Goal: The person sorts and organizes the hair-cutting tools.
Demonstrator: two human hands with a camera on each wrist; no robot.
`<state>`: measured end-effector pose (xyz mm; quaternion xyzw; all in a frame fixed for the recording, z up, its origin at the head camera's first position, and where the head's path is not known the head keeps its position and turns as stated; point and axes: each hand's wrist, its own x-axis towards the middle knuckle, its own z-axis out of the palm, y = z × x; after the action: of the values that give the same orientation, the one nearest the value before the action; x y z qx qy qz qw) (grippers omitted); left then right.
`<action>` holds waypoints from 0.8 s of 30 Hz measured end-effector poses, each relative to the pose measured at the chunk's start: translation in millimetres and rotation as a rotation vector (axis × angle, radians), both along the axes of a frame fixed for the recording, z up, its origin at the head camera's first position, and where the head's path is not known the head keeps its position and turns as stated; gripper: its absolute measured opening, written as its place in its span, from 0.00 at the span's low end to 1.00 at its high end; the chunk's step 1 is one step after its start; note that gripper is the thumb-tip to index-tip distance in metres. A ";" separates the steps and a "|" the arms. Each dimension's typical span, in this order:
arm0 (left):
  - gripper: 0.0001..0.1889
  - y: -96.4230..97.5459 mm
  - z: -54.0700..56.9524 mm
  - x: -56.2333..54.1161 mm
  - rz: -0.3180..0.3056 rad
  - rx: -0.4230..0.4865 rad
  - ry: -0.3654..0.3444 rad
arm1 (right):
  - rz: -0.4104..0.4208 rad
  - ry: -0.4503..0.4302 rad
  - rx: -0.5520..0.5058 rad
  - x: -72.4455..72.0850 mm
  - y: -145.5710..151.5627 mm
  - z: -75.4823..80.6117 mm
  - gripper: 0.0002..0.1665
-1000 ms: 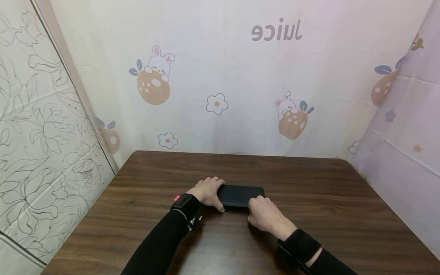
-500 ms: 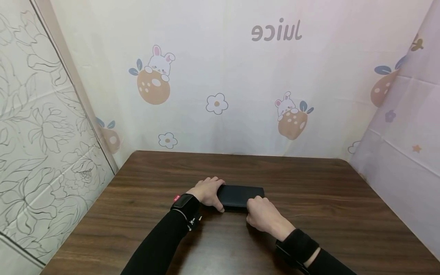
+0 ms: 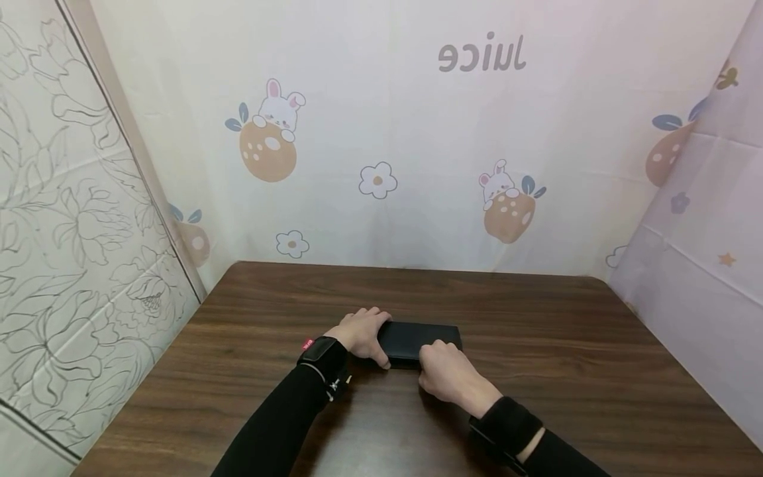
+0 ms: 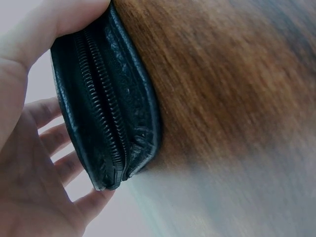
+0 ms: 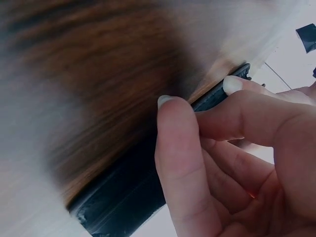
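Note:
A black zip-around wallet [image 3: 408, 339] lies flat on the brown wooden table [image 3: 268, 411]. My left hand [image 3: 360, 333] grips its left end, thumb at the near edge and fingers round the far side. In the left wrist view the zipper [image 4: 94, 101] runs along the wallet's side, its two rows of teeth visible with a narrow dark gap between them. At the near edge, right of the middle, my right hand [image 3: 451, 374] has curled fingers. Its thumb and index finger pinch at the zipper edge; the zipper pull itself is hidden by them.
A pale curtain [image 3: 381, 119] with rabbit and fruit prints hangs behind the table. Floral-lined panels [image 3: 77, 232] stand on the left, and another pale curtain [image 3: 703, 278] borders the right side.
My right hand has slid left along the wallet's near edge, baring more of its right end. The left hand and wallet have stayed in place.

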<state>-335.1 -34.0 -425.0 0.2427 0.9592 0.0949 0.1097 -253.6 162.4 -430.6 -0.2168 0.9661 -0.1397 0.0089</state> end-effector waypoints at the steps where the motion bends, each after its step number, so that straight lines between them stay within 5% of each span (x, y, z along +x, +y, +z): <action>1: 0.47 0.3 -0.2 0.0 -0.001 0.001 -0.001 | 0.002 0.003 0.000 0.1 -0.6 0.0 0.17; 24: 0.48 -0.1 -2.0 -2.3 -0.005 -0.004 0.005 | 0.018 0.009 -0.014 -2.9 -1.2 -1.7 0.17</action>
<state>-337.3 -34.1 -427.0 0.2452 0.9590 0.0922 0.1078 -256.5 161.2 -432.3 -0.2259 0.9632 -0.1455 0.0041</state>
